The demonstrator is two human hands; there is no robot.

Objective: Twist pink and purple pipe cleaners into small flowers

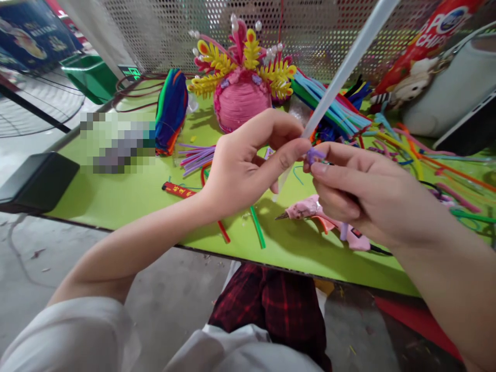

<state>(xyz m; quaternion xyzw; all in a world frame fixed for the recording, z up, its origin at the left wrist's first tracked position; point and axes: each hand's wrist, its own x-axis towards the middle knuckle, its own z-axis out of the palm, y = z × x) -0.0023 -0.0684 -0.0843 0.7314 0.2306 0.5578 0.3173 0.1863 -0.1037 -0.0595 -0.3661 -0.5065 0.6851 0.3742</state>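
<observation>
My left hand [248, 165] is closed, with a long translucent white stick [341, 72] running through its fingers and slanting up to the right. The stick's lower end shows beneath that hand. At the left thumb tip, a bent purple pipe cleaner [314, 155] is pinched between the thumb and fingers of my right hand [360, 186]. The two hands nearly touch there. Under the right hand a pink hot glue gun [304, 207] lies on the green table [225, 248], partly hidden, its metal tip pointing left.
Behind the hands stands a pink wrapped ball [242, 101] with yellow fuzzy leaves and pearl beads. Pipe cleaner bundles [170, 108] lie either side, with loose ones at right. A black box [39, 181] sits at the left edge. A red chip can [422, 46] leans at back right.
</observation>
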